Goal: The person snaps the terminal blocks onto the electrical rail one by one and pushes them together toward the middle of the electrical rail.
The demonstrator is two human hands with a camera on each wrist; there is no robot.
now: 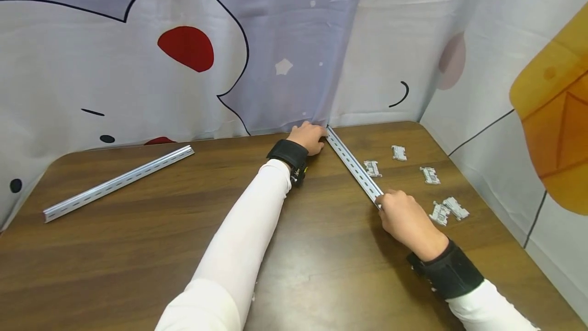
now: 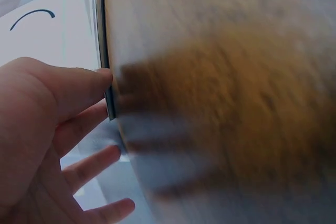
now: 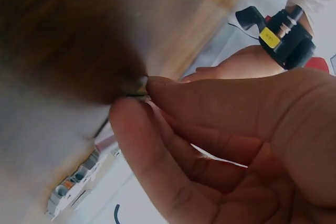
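A slotted metal DIN rail (image 1: 352, 165) runs slantwise over the right half of the table, between both hands. My left hand (image 1: 307, 137) pinches its far end; in the left wrist view the thumb and index finger grip the rail (image 2: 101, 24) while the other fingers spread apart. At the near end, my right hand (image 1: 406, 221) pinches the rail between thumb and index finger, as the right wrist view shows, and covers that tip. One small pale grey terminal block (image 1: 372, 168) sits close beside the rail's right edge.
A second slotted DIN rail (image 1: 119, 183) lies slantwise at the left of the wooden table (image 1: 294, 269). More terminal blocks (image 1: 430, 175) are scattered at the right, two of them together (image 1: 456, 208) near my right hand. A printed curtain (image 1: 285, 29) borders the table's back and right side.
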